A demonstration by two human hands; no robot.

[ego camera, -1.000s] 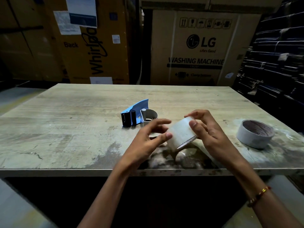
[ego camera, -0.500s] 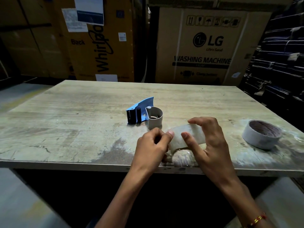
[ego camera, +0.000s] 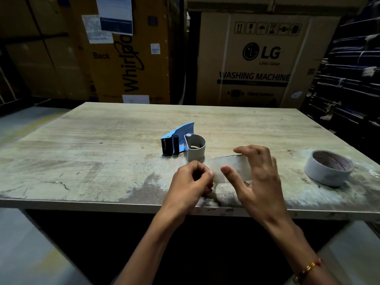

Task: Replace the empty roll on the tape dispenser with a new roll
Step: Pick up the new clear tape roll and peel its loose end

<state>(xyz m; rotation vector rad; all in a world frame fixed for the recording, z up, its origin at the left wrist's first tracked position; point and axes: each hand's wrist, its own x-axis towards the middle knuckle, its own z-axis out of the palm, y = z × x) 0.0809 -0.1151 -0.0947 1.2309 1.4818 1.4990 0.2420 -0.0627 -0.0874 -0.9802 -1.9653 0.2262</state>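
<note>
Translucent clear tape roll (ego camera: 230, 169), held over the wooden table's (ego camera: 82, 153) near edge: right hand (ego camera: 257, 177) spans it thumb to fingertips, left hand (ego camera: 191, 179) pinches its left end. Blue dispenser (ego camera: 176, 140) with bare grey hub lies just beyond, nearer the left hand; grey-white cardboard core (ego camera: 329, 167) lies well right.

On the table (ego camera: 86, 153), the tape dispenser (ego camera: 181, 144) lies near the middle. A tape roll (ego camera: 232, 168), held between both hands, sits just in front of it; another roll (ego camera: 329, 169) lies well right.
</note>
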